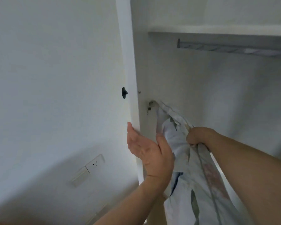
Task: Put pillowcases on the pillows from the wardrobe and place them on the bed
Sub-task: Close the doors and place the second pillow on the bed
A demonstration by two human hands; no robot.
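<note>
My right hand (pixel 197 135) is fisted, clenching the bunched pale-blue pillowcase (pixel 183 168), which trails from a metal hinge (pixel 150 105) at 12 o'clock of my grip down to 6 o'clock. My left hand (pixel 146 148) is spread, fingers straight, palm up, beside the white wardrobe (pixel 137 62) panel edge at 9 o'clock of the cloth.
</note>
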